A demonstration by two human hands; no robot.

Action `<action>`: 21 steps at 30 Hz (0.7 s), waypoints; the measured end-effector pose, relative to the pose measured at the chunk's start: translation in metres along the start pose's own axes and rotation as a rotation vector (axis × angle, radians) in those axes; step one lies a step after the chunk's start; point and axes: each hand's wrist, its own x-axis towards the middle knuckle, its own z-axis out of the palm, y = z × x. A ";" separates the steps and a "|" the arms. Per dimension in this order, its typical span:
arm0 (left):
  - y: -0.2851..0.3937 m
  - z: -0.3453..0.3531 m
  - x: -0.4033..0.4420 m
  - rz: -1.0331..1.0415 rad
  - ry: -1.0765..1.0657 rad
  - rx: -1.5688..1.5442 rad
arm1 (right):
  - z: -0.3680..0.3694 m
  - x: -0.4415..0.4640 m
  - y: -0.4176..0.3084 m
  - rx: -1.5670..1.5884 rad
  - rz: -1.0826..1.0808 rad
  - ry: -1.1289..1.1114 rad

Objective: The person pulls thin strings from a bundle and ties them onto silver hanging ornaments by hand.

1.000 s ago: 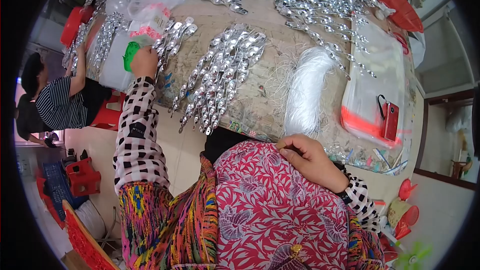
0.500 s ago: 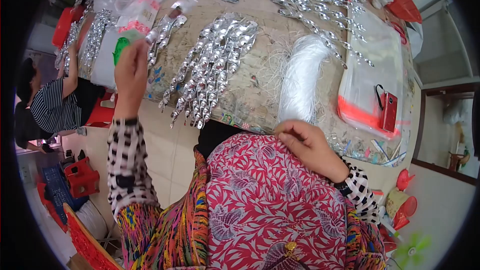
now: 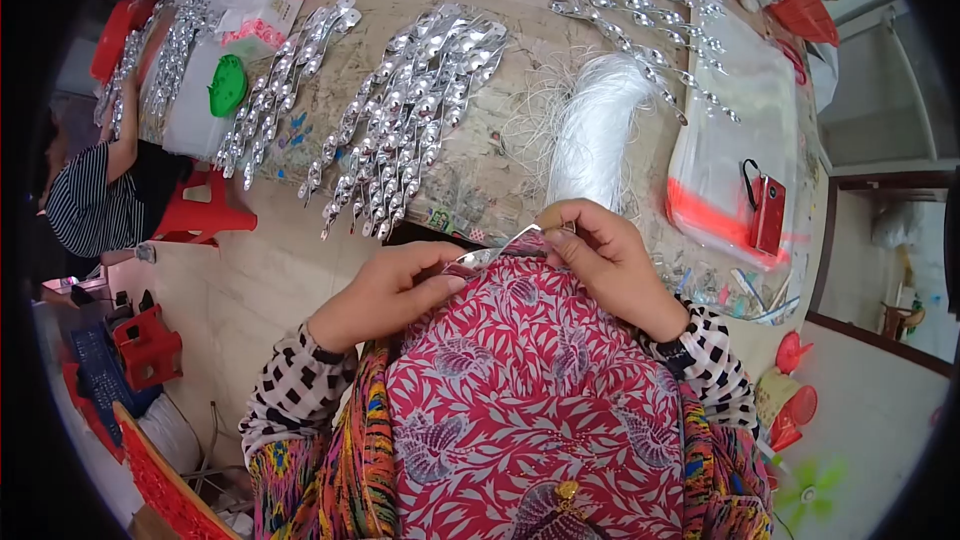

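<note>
A shiny silver twisted strip [image 3: 488, 254] stretches between my two hands, just above my lap at the table's front edge. My left hand [image 3: 385, 290] pinches its left end between thumb and fingers. At the other end, my right hand [image 3: 610, 260] grips it with thumb and forefinger. Straight ahead on the table lies a pile of similar silver twisted strips [image 3: 415, 110], and a smaller bunch of strips [image 3: 285, 85] is left of it. A bundle of white thread [image 3: 592, 135] lies just beyond my right hand, its loose strands spreading left.
On the right, clear plastic bags [image 3: 735, 140] with a red edge carry a small red device [image 3: 768, 215]. A green lid [image 3: 227, 85] and a white-pink box [image 3: 265, 15] stand at left. Another person [image 3: 85, 200] sits at the far left beside a red stool [image 3: 205, 208].
My left hand has come down from near the green lid to my lap. A silver strip is now held between both hands. My right hand has shifted slightly up.
</note>
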 end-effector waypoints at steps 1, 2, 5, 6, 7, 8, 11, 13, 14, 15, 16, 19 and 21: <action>0.005 0.006 0.002 0.026 -0.010 -0.043 | 0.002 0.003 -0.003 0.092 0.051 -0.019; 0.006 0.013 0.006 0.028 -0.008 -0.047 | 0.004 0.005 -0.006 0.181 0.102 -0.038; 0.012 0.025 0.014 0.067 0.100 -0.116 | 0.017 0.013 -0.013 0.155 0.140 -0.113; 0.011 0.024 0.016 0.070 0.099 -0.119 | 0.020 0.015 -0.012 0.151 0.141 -0.112; 0.007 0.023 0.019 0.095 0.131 -0.054 | 0.022 0.017 -0.011 0.110 0.061 -0.130; 0.004 0.022 0.020 0.118 0.162 0.010 | 0.024 0.020 -0.014 0.069 -0.019 -0.148; -0.008 0.017 0.016 0.004 0.187 -0.069 | 0.002 0.037 -0.020 -0.139 0.013 -0.133; -0.017 0.016 0.012 -0.029 0.228 -0.174 | -0.017 0.058 -0.012 -0.282 -0.084 -0.065; -0.021 0.016 0.011 -0.064 0.266 -0.275 | -0.028 0.072 -0.006 -0.536 -0.227 0.034; -0.025 0.016 0.010 -0.060 0.267 -0.280 | -0.035 0.085 -0.003 -0.789 -0.372 0.133; -0.029 0.015 0.010 -0.077 0.288 -0.349 | -0.039 0.096 -0.003 -0.794 -0.374 0.128; -0.030 0.012 0.008 -0.093 0.318 -0.425 | -0.044 0.126 -0.001 -0.983 -0.407 0.129; -0.029 0.010 0.006 -0.093 0.329 -0.434 | -0.043 0.144 0.005 -1.081 -0.432 0.082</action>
